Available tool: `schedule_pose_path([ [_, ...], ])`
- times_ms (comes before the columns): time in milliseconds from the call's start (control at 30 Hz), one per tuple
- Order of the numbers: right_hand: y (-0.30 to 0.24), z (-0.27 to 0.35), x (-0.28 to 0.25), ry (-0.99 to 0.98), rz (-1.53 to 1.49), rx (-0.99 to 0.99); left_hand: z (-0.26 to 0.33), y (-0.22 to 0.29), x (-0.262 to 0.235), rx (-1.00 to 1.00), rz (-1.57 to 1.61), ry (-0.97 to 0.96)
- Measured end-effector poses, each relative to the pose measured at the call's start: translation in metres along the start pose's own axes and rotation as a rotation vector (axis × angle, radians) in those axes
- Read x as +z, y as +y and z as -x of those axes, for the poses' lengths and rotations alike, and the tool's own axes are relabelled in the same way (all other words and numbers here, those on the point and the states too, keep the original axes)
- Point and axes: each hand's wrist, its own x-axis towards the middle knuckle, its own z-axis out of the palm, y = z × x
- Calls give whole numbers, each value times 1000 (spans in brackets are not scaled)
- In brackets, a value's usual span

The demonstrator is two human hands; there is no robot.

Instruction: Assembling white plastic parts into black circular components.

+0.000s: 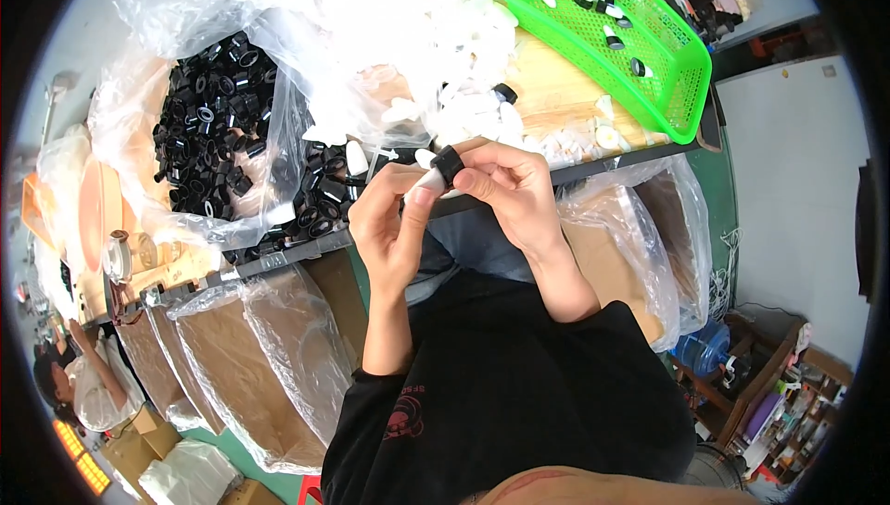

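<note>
I am pinching a small black cap (448, 164) in my right hand (505, 192), pressing it onto the white tip (428, 184) my left hand (394, 222) is gripping; both seem light, stiff, slippery.

Both hands (454, 195) meet at centre frame, just off the worktop's (556, 88) near edge, with open air around them. Ahead to the upper left, a clear bag of black caps (218, 120) blocks the surface. A heap of white parts (436, 32) crowds the upper middle. A green basket (603, 32) fills the upper right; bare wood shows between heap and basket.
</note>
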Motion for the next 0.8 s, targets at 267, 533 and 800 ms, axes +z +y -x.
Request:
schedule_pose_path([
  [267,-4,0,-4,-86,-35,114,-4,6,-7,-76,25,-68],
  [533,-6,-2,-2,-119,-20,86,1,-2,-12,-147,127,-112],
  [800,-12,3,1,-111,592,-255,-5,-14,-25,-14,-47,-222],
])
